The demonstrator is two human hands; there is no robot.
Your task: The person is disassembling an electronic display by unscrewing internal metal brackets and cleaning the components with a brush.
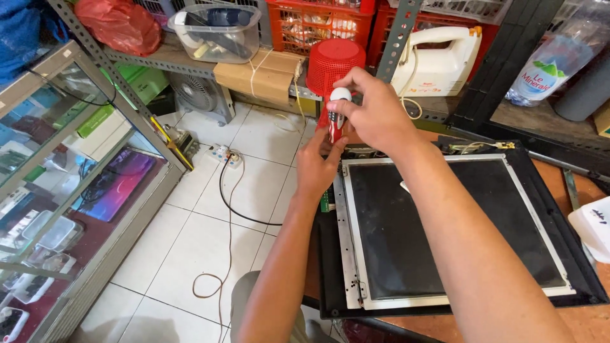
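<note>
The small red-and-white tube with its rounded white cap is up in the air in front of me, above the far left corner of the opened screen panel. My right hand comes over it from above, fingers pinching the capped top end. My left hand reaches up from below, fingers spread loosely and touching the tube's lower end. Just behind the tube hangs a red plastic basket, turned upside down. The panel lies flat in its black frame on the brown table. Beyond it on the shelf sits a white hand mixer. To my left, on the white tiled floor, a black cable runs from a power strip beside the glass display case.
</note>
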